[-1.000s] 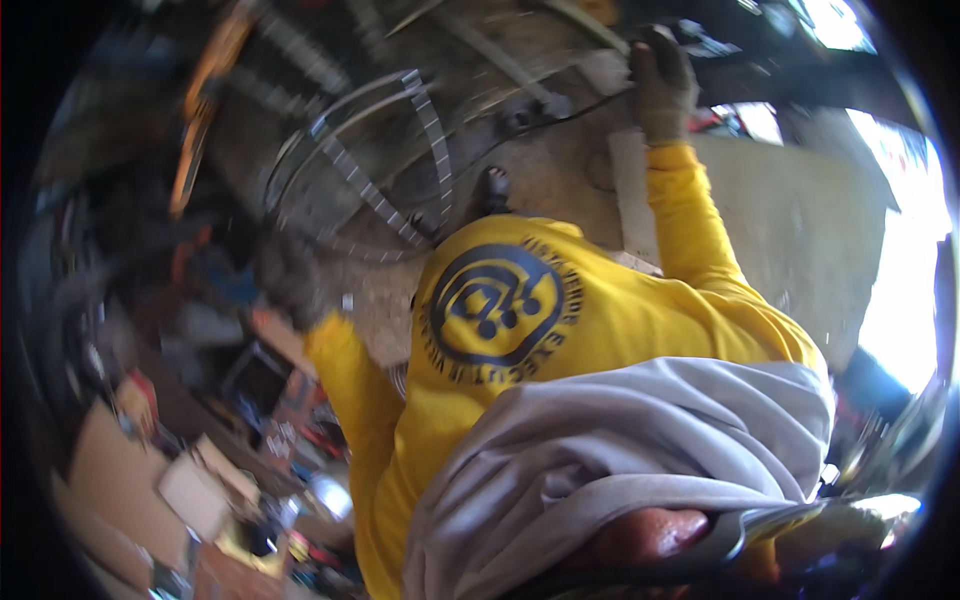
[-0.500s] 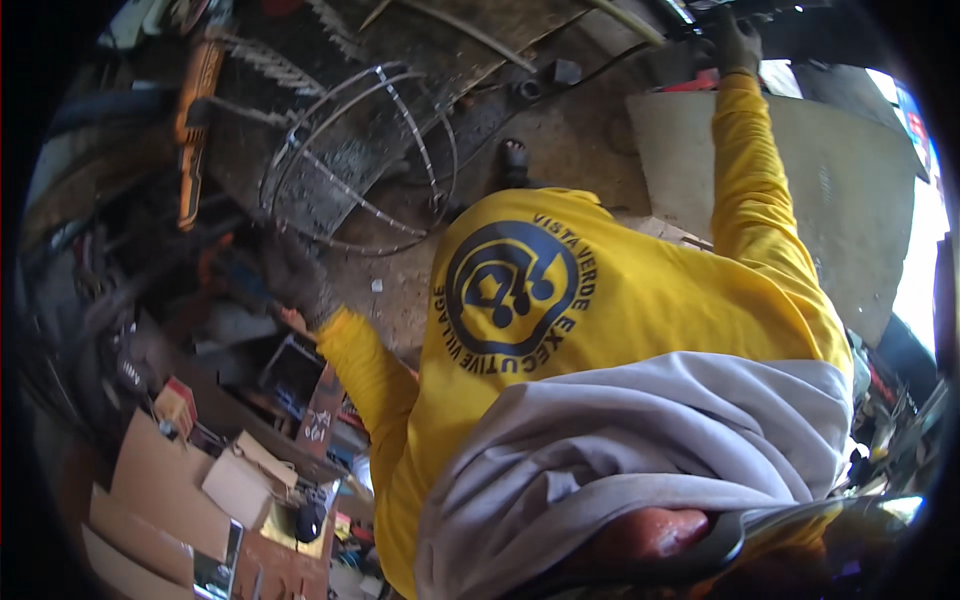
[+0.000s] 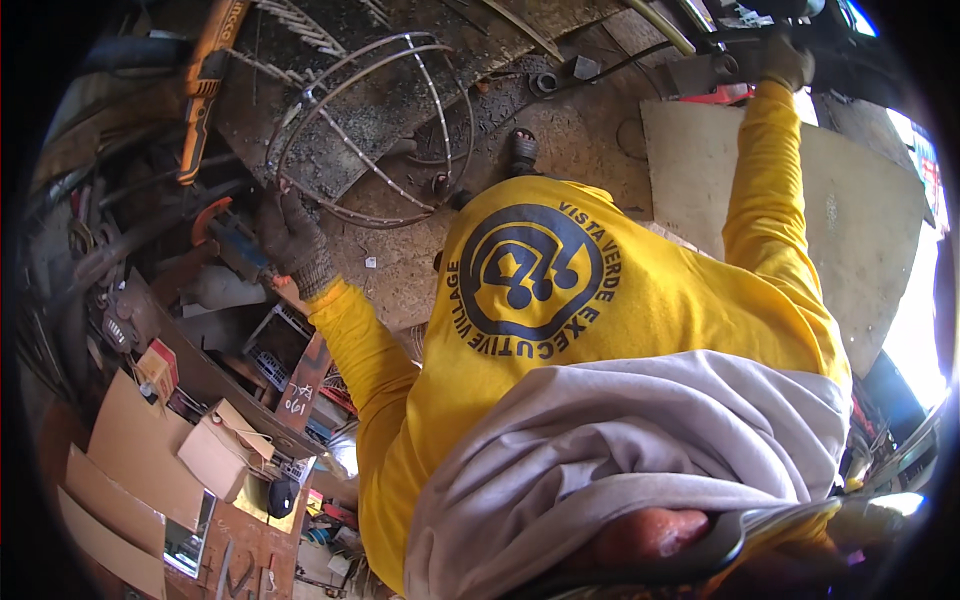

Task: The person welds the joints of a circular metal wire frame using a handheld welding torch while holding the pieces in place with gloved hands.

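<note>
Round metal frame (image 3: 366,160) is located just ahead and right of the left hand (image 3: 297,242); its parts appear joined, remaining work undetermined. Right hand (image 3: 790,65) is placed at dark bar (image 3: 850,58). Whether either's fingers are clamped cannot be told.

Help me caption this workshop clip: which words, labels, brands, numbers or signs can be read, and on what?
I won't copy wording; here is where it stands:
Yellow shirt: large dark lettering in a ring, legible.
Orange-and-black tool: dark lettering near the picture's top edge.
Reddish-brown panel: white markings, only partly clear.
Small red box: any print is too small to read.
</note>
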Demonstrator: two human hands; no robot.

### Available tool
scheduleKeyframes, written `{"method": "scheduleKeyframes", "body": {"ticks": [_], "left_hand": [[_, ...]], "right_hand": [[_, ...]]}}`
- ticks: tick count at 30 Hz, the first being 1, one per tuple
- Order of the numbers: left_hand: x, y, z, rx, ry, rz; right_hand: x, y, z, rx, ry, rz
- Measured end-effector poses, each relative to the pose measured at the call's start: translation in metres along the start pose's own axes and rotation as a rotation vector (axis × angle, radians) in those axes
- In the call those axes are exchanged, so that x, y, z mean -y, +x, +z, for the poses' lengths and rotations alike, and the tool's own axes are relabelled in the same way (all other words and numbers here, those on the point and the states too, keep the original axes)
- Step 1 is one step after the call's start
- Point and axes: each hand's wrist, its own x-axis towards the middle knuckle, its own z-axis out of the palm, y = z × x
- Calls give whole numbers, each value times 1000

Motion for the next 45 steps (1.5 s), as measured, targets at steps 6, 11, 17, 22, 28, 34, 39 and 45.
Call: {"method": "scheduleKeyframes", "body": {"ticks": [6, 11, 17, 22, 28, 34, 39, 45], "left_hand": [[14, 2, 6, -4, -129, -13], [18, 0, 6, -16, -116, -4], [27, -3, 10, -16, 29, 93], [32, -5, 11, -28, -57, 90], [34, -6, 13, -26, -66, 70], [28, -4, 10, -38, -111, 65], [29, -3, 8, -13, -60, 82], [23, -2, 10, -27, -108, 59]], "right_hand": [[34, 65, -78, 17, 236, -627], [96, -4, -92, 632, 980, -397], [155, -94, -106, 1093, 977, -148], [169, -105, -100, 1176, 672, -443], [185, -115, -111, 1347, 706, -340], [184, -122, -102, 1466, 658, -327], [191, -134, -98, 1489, 622, -378], [199, -145, -93, 1459, 652, -418]]}}
